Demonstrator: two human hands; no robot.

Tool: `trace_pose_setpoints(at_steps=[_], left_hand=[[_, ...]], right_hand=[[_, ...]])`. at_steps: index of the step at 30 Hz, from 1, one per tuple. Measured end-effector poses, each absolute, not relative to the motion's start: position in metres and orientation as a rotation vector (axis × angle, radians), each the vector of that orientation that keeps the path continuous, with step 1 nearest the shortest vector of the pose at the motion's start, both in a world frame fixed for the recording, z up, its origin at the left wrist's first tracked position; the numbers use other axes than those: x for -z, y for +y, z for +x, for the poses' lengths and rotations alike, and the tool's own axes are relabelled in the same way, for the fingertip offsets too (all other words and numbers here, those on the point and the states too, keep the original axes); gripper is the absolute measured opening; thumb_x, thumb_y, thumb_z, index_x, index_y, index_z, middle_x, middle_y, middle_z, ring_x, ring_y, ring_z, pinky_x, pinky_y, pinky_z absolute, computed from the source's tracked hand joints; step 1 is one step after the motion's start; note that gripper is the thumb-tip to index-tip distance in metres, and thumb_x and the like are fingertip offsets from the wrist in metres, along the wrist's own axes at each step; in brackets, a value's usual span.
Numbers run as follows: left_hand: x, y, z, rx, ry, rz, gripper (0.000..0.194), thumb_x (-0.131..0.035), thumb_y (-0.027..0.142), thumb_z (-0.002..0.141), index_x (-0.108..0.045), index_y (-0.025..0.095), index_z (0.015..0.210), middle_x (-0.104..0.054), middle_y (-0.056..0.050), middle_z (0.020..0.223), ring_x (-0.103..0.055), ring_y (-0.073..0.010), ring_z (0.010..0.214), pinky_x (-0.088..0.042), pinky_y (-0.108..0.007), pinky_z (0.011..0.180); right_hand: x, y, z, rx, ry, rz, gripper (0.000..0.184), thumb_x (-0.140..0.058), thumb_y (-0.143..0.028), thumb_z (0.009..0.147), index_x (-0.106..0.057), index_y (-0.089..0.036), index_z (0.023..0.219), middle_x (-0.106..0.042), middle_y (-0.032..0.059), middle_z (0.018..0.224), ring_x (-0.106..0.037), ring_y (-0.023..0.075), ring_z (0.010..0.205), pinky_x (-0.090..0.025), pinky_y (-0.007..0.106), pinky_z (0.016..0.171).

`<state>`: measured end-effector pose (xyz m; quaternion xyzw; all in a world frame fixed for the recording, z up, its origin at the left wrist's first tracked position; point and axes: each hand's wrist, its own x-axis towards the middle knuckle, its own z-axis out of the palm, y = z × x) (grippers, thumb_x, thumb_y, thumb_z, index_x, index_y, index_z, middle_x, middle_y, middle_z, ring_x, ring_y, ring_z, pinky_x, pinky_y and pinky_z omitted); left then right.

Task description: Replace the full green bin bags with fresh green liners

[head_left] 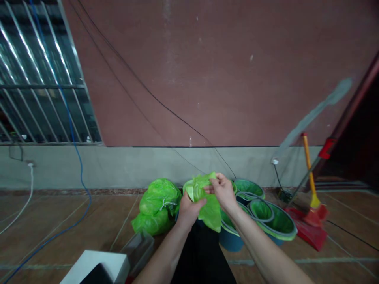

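Observation:
Between my hands hangs a thin bright-green plastic bag (pixel 210 211), partly bunched up. My left hand (pixel 189 210) grips its left side, thumb pointing right. At its upper right edge, my right hand (pixel 222 190) pinches the plastic with thumb and fingers. Left of my hands sit full green garbage bags (pixel 160 201), one with a white tie. To the right stand several blue trash bins lined with green bags; the nearest bin (pixel 231 240) is partly behind my right forearm. Grey rings (pixel 262 213) lie across the bin tops.
A red dustpan (pixel 308 232) and a broom with a yellow handle (pixel 310 169) stand at the right. A white box (pixel 97 264) and a grey block (pixel 139 250) are at lower left. A blue cable (pixel 79 165) crosses the tiled floor. Behind is a wall (pixel 225 79).

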<state>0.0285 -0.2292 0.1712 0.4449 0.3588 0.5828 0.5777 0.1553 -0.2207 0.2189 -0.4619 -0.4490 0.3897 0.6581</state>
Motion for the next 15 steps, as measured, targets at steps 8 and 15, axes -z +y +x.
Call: trace_pose_setpoints(at_steps=[8, 15], left_hand=[[-0.168, -0.219, 0.008, -1.409, 0.836, 1.008, 0.039, -0.08, 0.033, 0.062, -0.063, 0.015, 0.091, -0.07, -0.001, 0.072, -0.06, -0.0135, 0.056, -0.047, -0.024, 0.057], [-0.182, -0.222, -0.002, -1.33, 0.659, 0.873, 0.033, -0.081, 0.041, 0.063, -0.068, 0.013, 0.075, -0.069, -0.002, 0.069, -0.062, -0.0136, 0.063, -0.048, -0.024, 0.066]], right_hand=[[-0.222, -0.216, 0.216, -0.622, -0.814, -1.163, 0.028, -0.07, -0.04, 0.061, -0.056, -0.019, 0.073, -0.059, -0.0043, 0.052, -0.056, 0.0134, 0.041, -0.047, 0.024, 0.039], [-0.194, -0.229, 0.266, -0.638, -0.607, -1.162, 0.026, -0.07, -0.039, 0.061, -0.054, -0.02, 0.068, -0.054, -0.0044, 0.046, -0.051, 0.0119, 0.036, -0.047, 0.025, 0.038]])
